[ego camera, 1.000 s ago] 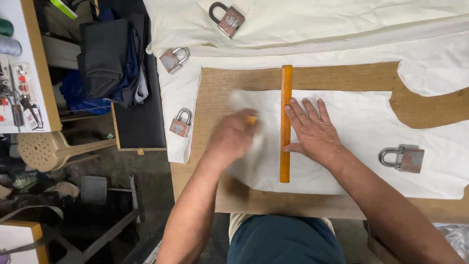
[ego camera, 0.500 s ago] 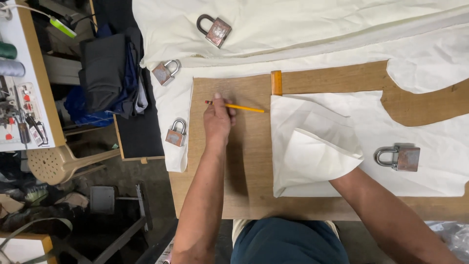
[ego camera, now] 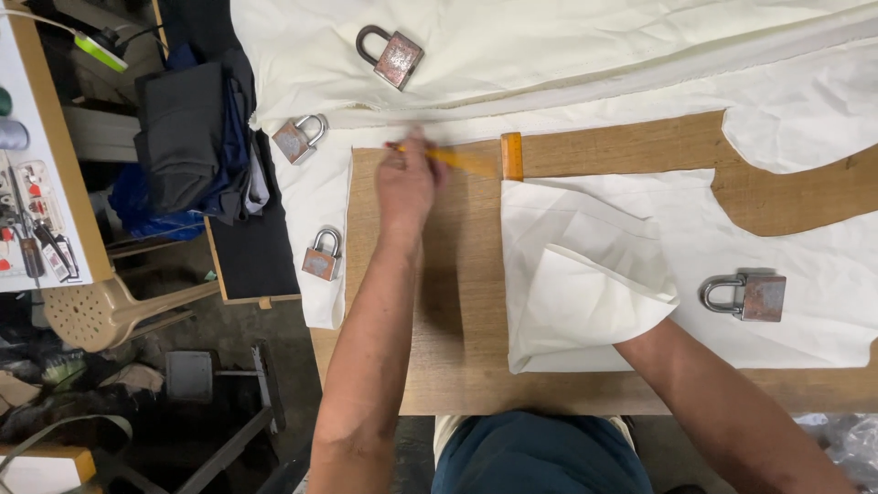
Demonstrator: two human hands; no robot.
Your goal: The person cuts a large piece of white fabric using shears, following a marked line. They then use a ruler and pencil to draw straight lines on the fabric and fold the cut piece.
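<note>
1. While the left hand (ego camera: 405,183) reaches up the brown pattern board (ego camera: 457,311), its fingers are closed around a yellow pencil (ego camera: 455,159), whose tip end points toward 3 o'clock.
2. The pencil's long axis runs nearly level, from the hand toward the orange ruler (ego camera: 512,155); the pencil is blurred, so I cannot tell whether its tip touches the board.
3. The ruler lies just beside the pencil's tip at 3 o'clock. Only its top end shows; the rest is covered by the folded cream cloth piece (ego camera: 585,274).
4. The right hand itself is hidden: the right forearm (ego camera: 722,412) runs under the folded flap of that cloth piece from 5 o'clock, so whether its fingers are open or gripping cannot be told.
5. The left hand is plainly the nearer one to the pencil and the ruler's end; the right is well apart, at 4 o'clock from them.
6. Four padlocks serve as weights: one (ego camera: 391,55) on the big cream fabric (ego camera: 594,55) at 12 o'clock, one (ego camera: 297,139) at 9 o'clock of the left hand, one (ego camera: 322,256) at 7 o'clock on the cloth's edge, one (ego camera: 745,295) on the cloth at 4 o'clock.
7. No containers sit on the table (ego camera: 823,389). At far left, dark folded garments (ego camera: 187,137) lie stacked, and a side shelf (ego camera: 37,183) carries small tools too small to tell.
</note>
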